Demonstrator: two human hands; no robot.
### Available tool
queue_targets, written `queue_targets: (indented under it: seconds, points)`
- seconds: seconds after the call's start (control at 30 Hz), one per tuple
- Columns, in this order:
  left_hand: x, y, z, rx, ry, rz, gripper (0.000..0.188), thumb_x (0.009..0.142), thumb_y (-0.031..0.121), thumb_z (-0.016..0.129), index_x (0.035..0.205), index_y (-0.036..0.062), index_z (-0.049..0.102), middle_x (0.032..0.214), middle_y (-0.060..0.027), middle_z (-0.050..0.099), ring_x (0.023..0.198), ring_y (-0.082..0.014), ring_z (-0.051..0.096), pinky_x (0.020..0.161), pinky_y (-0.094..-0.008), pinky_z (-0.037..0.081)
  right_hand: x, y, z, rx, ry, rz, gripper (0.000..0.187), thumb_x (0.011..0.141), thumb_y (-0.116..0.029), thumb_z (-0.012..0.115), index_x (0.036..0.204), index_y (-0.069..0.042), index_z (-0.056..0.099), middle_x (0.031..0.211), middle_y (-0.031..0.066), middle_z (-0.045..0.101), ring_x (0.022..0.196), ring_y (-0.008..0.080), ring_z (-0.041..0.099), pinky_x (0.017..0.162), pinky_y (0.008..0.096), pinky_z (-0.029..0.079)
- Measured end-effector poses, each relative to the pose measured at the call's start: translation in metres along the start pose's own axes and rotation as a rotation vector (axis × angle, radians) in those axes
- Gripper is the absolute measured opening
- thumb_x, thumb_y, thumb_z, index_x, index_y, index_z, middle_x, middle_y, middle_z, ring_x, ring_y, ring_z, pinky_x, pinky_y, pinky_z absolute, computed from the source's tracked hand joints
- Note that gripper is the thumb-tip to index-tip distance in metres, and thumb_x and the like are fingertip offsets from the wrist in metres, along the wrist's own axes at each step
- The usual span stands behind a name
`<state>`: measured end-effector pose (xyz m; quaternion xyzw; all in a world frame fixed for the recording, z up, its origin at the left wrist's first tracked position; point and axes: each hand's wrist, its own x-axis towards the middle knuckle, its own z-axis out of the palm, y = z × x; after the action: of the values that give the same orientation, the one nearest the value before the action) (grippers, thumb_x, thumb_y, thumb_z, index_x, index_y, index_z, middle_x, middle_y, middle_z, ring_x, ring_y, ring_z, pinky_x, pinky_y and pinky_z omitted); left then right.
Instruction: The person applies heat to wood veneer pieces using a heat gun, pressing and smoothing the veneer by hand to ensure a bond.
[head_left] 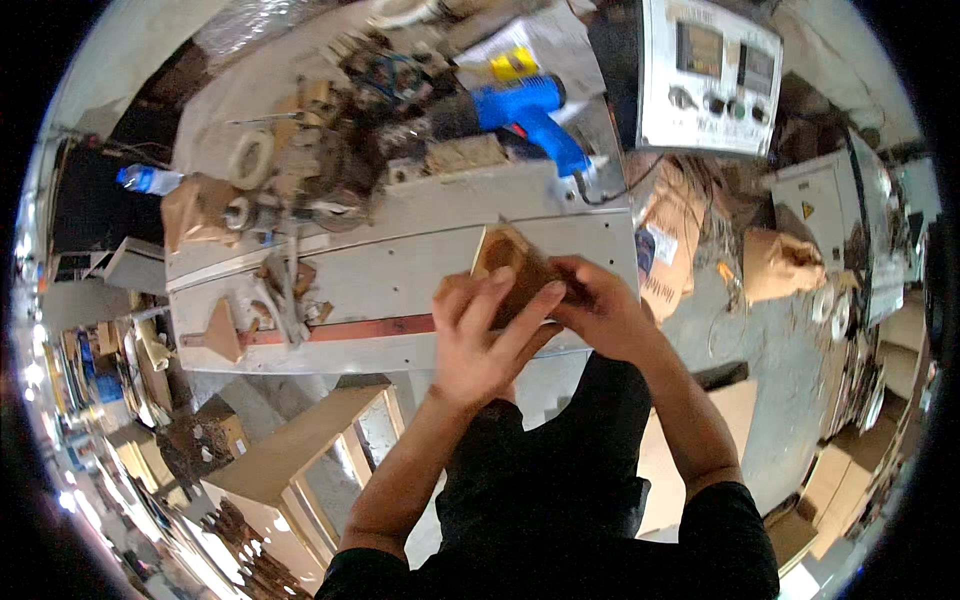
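Observation:
Over the front edge of the worktable I hold a brown, wood-coloured piece (511,256) with a pale edge; it looks like a small block or box, but its exact kind cannot be made out. My left hand (473,340) grips it from the near left, its fingers bent over the near side. From the right, my right hand (606,312) pinches its right end, with the fingertips partly hidden. A reddish-brown strip (360,327) lies along the table's front, left of my hands. Beyond them lies a blue heat gun (520,108), its nozzle pointing left.
The grey worktable (400,225) carries offcuts (282,295), tape rolls (249,158) and cluttered tools. A control box (710,80) stands at the far right, a cable below it. Paper sacks (668,245) lie to the right. A wooden frame (300,450) stands at near left.

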<state>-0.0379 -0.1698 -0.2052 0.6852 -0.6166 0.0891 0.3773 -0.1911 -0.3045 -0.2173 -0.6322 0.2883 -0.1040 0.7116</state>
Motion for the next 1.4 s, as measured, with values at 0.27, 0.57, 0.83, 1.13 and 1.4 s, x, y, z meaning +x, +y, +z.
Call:
queue_targets:
  seconds: [0.27, 0.57, 0.83, 1.13, 1.4]
  points:
    - [-0.006, -0.046, 0.026, -0.525, -0.086, -0.516, 0.031, 0.085, 0.016, 0.083, 0.109, -0.0008, 0.071, 0.098, -0.0122, 0.07, 0.088, -0.0236, 0.065, 0.081, -0.0345, 0.053, 0.008, 0.029, -0.033, -0.202, 0.278, -0.359, 0.062, 0.086, 0.001, 0.075, 0.138, 0.0, 0.041, 0.131, 0.0139, 0.056, 0.119, 0.0241, 0.059, 0.102, 0.0353, 0.047]
    - [-0.029, -0.067, 0.055, -0.425, 0.16, -0.357, 0.026, 0.084, -0.003, 0.077, 0.108, -0.0056, 0.07, 0.101, -0.0111, 0.072, 0.086, -0.018, 0.065, 0.075, -0.0278, 0.052, 0.027, 0.042, -0.056, -0.733, 0.358, -0.765, 0.032, 0.083, 0.003, 0.075, 0.115, 0.008, 0.068, 0.118, 0.0199, 0.067, 0.106, 0.028, 0.065, 0.093, 0.0332, 0.05]
    - [-0.035, -0.063, 0.074, -0.258, 0.167, -0.264, 0.027, 0.084, -0.006, 0.074, 0.111, -0.0025, 0.071, 0.105, -0.0129, 0.072, 0.092, -0.0195, 0.067, 0.078, -0.0289, 0.054, 0.015, 0.077, -0.063, -0.871, 0.517, -0.798, 0.034, 0.078, 0.011, 0.075, 0.112, 0.01, 0.07, 0.113, 0.0168, 0.07, 0.101, 0.0241, 0.067, 0.09, 0.0293, 0.05]
    - [-0.037, -0.064, 0.076, -0.271, 0.148, -0.289, 0.029, 0.085, -0.005, 0.075, 0.114, 0.0, 0.072, 0.109, -0.0133, 0.072, 0.095, -0.0196, 0.068, 0.077, -0.0276, 0.054, 0.029, 0.091, -0.062, -0.698, 0.484, -0.836, 0.031, 0.086, 0.01, 0.069, 0.115, 0.003, 0.07, 0.111, 0.0197, 0.07, 0.096, 0.0296, 0.069, 0.082, 0.0364, 0.056]
    - [-0.037, -0.065, 0.068, -0.219, -0.002, -0.251, 0.028, 0.09, -0.008, 0.067, 0.118, -0.0041, 0.067, 0.119, -0.0158, 0.069, 0.107, -0.0248, 0.065, 0.094, -0.035, 0.052, 0.031, 0.091, -0.061, -0.658, 0.495, -0.789, 0.026, 0.083, 0.01, 0.073, 0.109, 0.006, 0.071, 0.104, 0.0175, 0.071, 0.093, 0.0257, 0.069, 0.08, 0.0325, 0.056]
